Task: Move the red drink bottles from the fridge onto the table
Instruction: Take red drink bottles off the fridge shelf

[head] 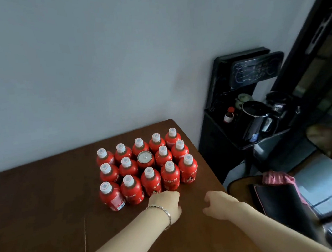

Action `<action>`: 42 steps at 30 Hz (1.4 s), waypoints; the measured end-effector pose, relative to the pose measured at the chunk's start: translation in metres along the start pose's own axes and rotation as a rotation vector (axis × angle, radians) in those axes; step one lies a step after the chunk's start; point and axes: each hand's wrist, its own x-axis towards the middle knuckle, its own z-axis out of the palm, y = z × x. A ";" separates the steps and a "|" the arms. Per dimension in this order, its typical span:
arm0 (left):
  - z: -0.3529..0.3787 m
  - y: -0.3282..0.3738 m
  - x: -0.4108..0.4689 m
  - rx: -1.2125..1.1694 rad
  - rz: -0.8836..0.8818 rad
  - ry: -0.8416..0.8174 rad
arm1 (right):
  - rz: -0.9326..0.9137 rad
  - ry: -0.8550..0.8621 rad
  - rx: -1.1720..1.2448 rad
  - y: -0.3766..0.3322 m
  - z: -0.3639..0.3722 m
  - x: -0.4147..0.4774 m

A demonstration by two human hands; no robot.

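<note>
Red drink bottles (150,179) stand upright in three rows, backed by a grey wall (95,61), on the dark brown table (37,207) near its right corner. Caps are white. One silver-topped can (144,157) sits mid-cluster. Left hand (164,202) is just beside the front row, grip not discernible. Right hand (218,203) is loosely curled, empty.

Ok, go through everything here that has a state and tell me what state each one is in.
red bottles: fourteen, upright, capped, in three rows on the table.
can: upright among them, top looks sealed.
left hand: fingers curled at the front row's base, hold unclear.
right hand: loosely curled, holding nothing.
kettle: lid down, on the dispenser.
small brown bottle: upright, red cap on.
</note>
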 end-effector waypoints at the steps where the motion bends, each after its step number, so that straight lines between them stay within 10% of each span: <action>1: -0.003 0.004 -0.009 0.003 0.026 -0.015 | 0.020 0.037 0.001 0.001 0.001 -0.014; 18: 0.023 0.318 -0.202 0.319 0.954 0.058 | 0.659 0.493 0.426 0.187 0.135 -0.407; 42: 0.270 0.848 -0.791 0.326 2.028 -0.118 | 1.785 0.889 0.775 0.364 0.475 -1.097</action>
